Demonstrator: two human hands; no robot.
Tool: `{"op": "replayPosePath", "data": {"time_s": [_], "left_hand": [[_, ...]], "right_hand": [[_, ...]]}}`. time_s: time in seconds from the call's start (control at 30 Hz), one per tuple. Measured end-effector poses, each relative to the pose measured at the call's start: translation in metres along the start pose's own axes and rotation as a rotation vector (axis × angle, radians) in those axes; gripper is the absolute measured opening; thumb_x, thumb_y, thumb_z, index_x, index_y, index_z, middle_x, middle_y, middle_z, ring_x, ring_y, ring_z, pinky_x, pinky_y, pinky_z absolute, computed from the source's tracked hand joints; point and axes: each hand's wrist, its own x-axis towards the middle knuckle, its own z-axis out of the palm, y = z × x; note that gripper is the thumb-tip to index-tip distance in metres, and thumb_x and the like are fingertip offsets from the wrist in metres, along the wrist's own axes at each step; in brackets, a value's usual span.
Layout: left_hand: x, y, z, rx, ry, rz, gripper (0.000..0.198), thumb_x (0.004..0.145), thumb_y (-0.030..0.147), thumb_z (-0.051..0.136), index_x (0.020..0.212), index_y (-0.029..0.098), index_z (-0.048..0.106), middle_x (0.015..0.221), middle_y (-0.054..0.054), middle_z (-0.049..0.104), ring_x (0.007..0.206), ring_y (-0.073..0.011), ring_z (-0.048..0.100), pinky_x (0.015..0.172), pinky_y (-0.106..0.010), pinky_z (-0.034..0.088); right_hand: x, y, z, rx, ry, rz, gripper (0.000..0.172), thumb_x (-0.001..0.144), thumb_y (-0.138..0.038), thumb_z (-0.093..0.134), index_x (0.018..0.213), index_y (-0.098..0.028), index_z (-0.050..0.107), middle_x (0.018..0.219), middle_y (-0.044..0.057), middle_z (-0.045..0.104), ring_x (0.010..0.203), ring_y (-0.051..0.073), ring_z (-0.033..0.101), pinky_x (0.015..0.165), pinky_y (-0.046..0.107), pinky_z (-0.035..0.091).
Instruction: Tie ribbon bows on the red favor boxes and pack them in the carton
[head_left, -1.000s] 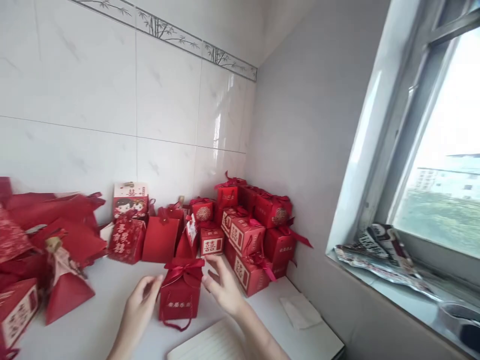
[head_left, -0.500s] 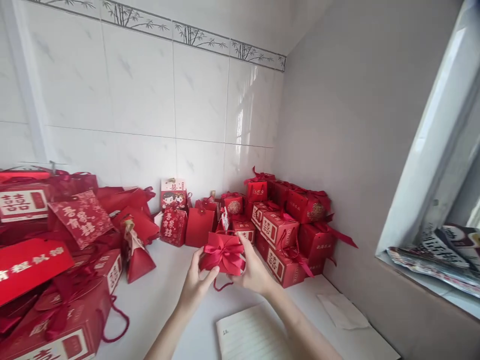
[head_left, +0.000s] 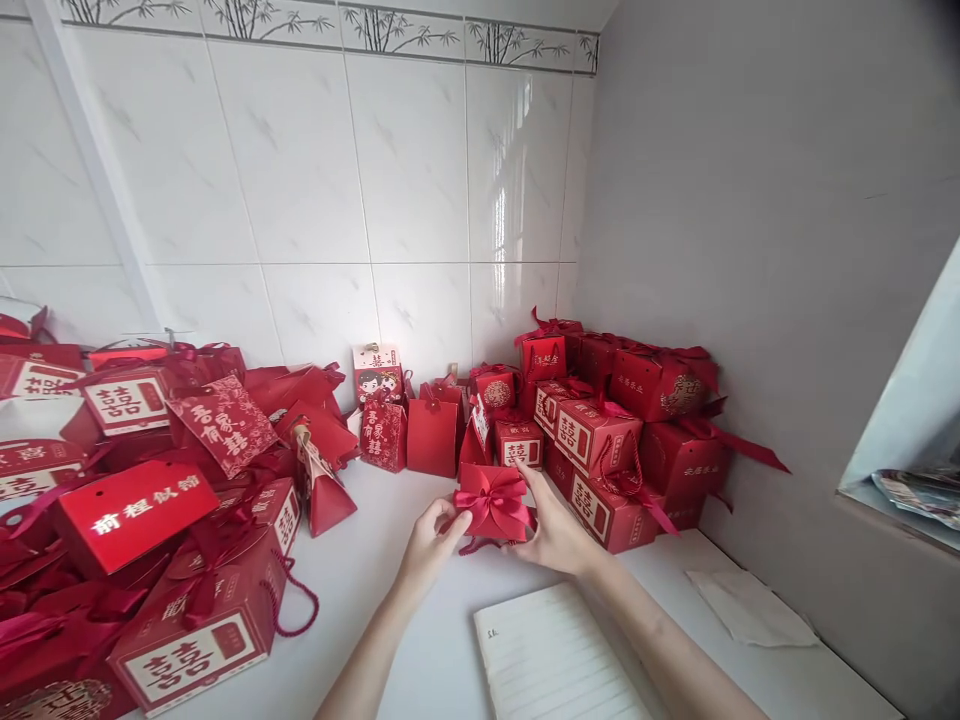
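Between my two hands is a small red gift box [head_left: 491, 500] with a ribbon bow on its top and a cord handle hanging beneath. My left hand [head_left: 435, 540] grips its left side, thumb on the front edge by the bow. My right hand [head_left: 555, 530] holds the right side, fingers at the back corner and thumb near the lower front. Just behind it stand a small red box [head_left: 519, 447] with a white panel and a plain red box [head_left: 433, 432]. An open lined notebook [head_left: 555, 650] lies on the white table below my hands.
Stacked red boxes [head_left: 600, 440] fill the right corner against the wall. A large heap of red gift boxes [head_left: 199, 610] covers the left side. A folded white paper [head_left: 750, 605] lies at the right. Printed papers [head_left: 919, 500] rest on the window ledge.
My view has turned left and down, so more of the left heap shows and everything sits further right in the picture. Both hands still hold the ribboned box.
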Motion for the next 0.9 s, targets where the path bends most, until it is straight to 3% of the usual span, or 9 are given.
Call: {"op": "replayPosePath", "data": {"time_s": [0.23,0.43,0.57,0.73,0.9], "left_hand": [[0.002,0.009,-0.012,-0.044,-0.015,-0.019,0.033,0.066,0.045,0.063,0.055,0.017,0.05,0.086,-0.007,0.067,0.085,-0.0219,0.06,0.076,-0.03,0.046],[0.008,-0.006,-0.021,0.003,0.193,-0.12,0.036,0.063,0.052,0.061,0.062,0.017,0.056,0.074,-0.006,0.064,0.078,-0.0225,0.059,0.07,-0.032,0.047],[0.005,-0.004,-0.017,0.03,0.306,-0.084,0.037,0.072,0.056,0.051,0.069,0.019,0.055,0.075,-0.004,0.061,0.078,-0.0211,0.057,0.07,-0.031,0.045],[-0.003,0.009,-0.002,0.106,0.202,0.056,0.036,0.077,0.053,0.049,0.072,0.018,0.055,0.071,-0.002,0.059,0.07,-0.0175,0.056,0.065,-0.027,0.044],[-0.004,0.012,0.005,0.091,0.213,0.09,0.032,0.076,0.05,0.053,0.073,0.018,0.055,0.073,-0.002,0.06,0.071,-0.0165,0.058,0.067,-0.027,0.046]], "right_hand": [[-0.003,-0.001,0.0,0.102,-0.002,0.007,0.091,0.061,-0.01,0.065,0.138,-0.025,0.019,0.134,0.012,0.032,0.125,0.028,0.035,0.095,0.042,0.044],[-0.002,-0.003,0.0,0.098,-0.007,0.021,0.092,0.059,-0.007,0.063,0.137,-0.027,0.02,0.134,0.011,0.033,0.125,0.027,0.036,0.098,0.044,0.04],[-0.002,-0.006,0.0,0.112,-0.027,0.039,0.092,0.059,-0.005,0.062,0.138,-0.026,0.019,0.135,0.011,0.032,0.124,0.028,0.037,0.098,0.044,0.041],[-0.002,-0.009,0.002,0.112,-0.032,0.019,0.094,0.058,-0.004,0.061,0.138,-0.025,0.018,0.137,0.012,0.03,0.126,0.028,0.035,0.1,0.044,0.039],[-0.003,-0.011,0.004,0.092,-0.038,0.01,0.094,0.058,-0.004,0.061,0.139,-0.025,0.018,0.137,0.012,0.03,0.127,0.028,0.034,0.101,0.044,0.038]]}}
